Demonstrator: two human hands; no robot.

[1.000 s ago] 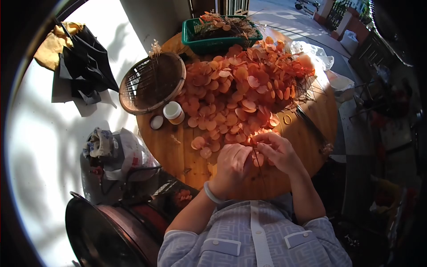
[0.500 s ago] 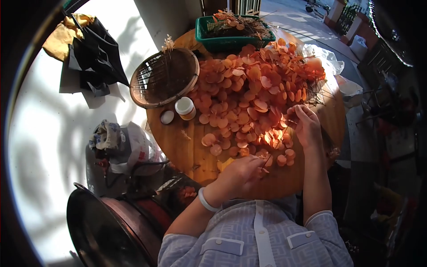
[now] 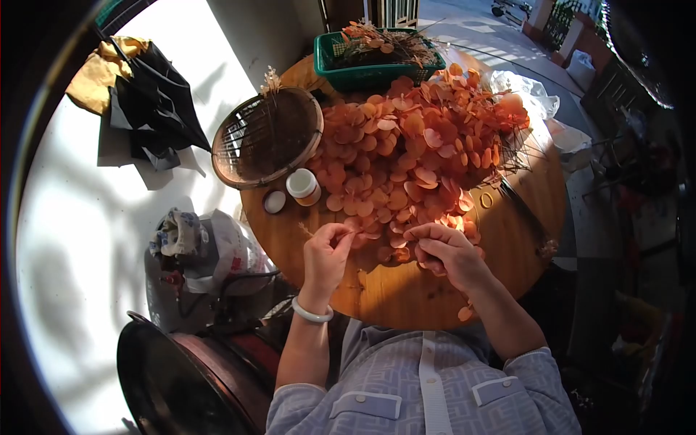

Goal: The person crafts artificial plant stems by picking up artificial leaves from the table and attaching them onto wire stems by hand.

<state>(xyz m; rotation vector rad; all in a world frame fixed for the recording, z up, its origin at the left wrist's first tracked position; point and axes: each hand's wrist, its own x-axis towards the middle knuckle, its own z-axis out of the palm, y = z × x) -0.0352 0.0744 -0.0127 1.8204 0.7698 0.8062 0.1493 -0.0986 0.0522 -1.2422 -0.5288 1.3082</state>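
A large heap of round orange leaves on thin stems [image 3: 406, 145] covers the middle of the round wooden table [image 3: 391, 301]. At the heap's near left edge is my left hand [image 3: 326, 261], its thumb and fingertips pinched against the leaves; what they hold is too small to make out. My right hand [image 3: 451, 255] is closed at the near right edge of the heap, gripping a stem of orange leaves. One round leaf [image 3: 465, 313] hangs below that wrist. Between the hands lie a few leaves in shadow.
A round woven basket [image 3: 226, 119], an open white jar [image 3: 303, 187] and its lid [image 3: 274, 202] stand left of the heap. Behind it is a green plastic basket [image 3: 377, 75] of dried stems. A yellowish ring [image 3: 486, 199] and dark stems [image 3: 525, 206] lie right.
My left hand has moved up and left to the heap's near edge. My right hand has come down and left, closer to it. The ring and dark stems now show on the right.
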